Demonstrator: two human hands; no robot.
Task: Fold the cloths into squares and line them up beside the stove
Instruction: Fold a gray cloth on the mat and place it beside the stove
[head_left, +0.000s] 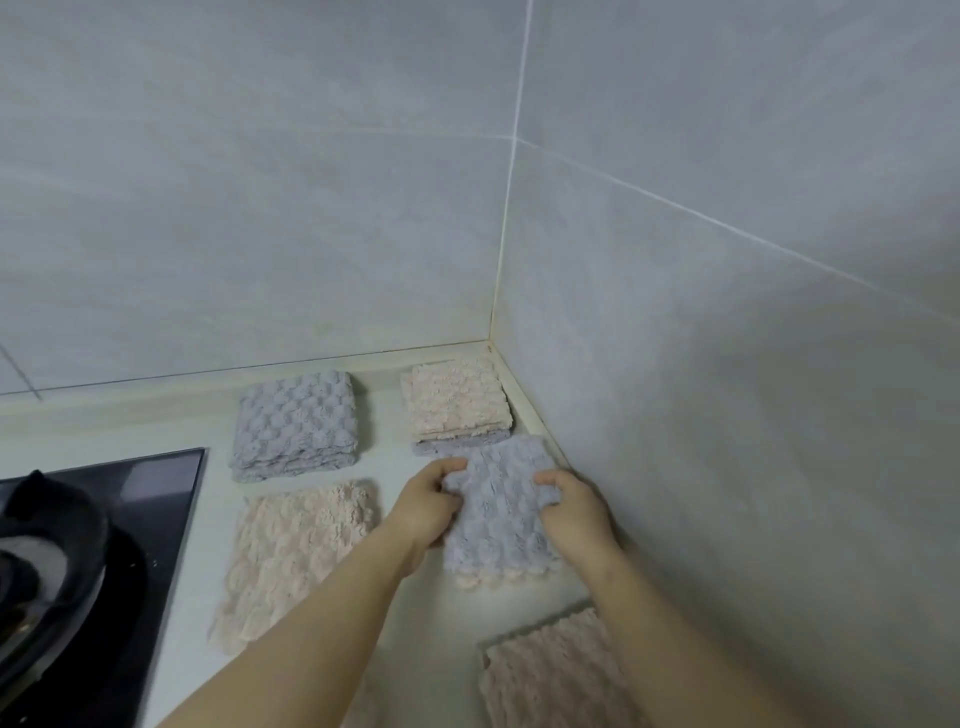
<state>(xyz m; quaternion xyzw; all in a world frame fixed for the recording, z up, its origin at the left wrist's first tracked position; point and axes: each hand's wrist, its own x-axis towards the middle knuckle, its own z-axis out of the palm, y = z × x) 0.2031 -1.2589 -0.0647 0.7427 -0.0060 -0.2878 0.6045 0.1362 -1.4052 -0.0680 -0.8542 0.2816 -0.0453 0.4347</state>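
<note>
A folded grey cloth (498, 512) with a pink edge underneath lies on the counter near the right wall. My left hand (423, 509) grips its left side and my right hand (574, 512) grips its right side. A folded grey square (296, 423) lies at the back next to the stove. Behind my hands, in the corner, sits a folded pink square (457, 402). A pink cloth (296, 551) lies flat in front of the grey square. Another pink cloth (550, 670) lies near the bottom right, partly hidden by my right forearm.
The black glass stove (161, 499) fills the left side, with a dark pan (47, 551) on its burner. Grey tiled walls close in the counter (395, 452) at the back and on the right.
</note>
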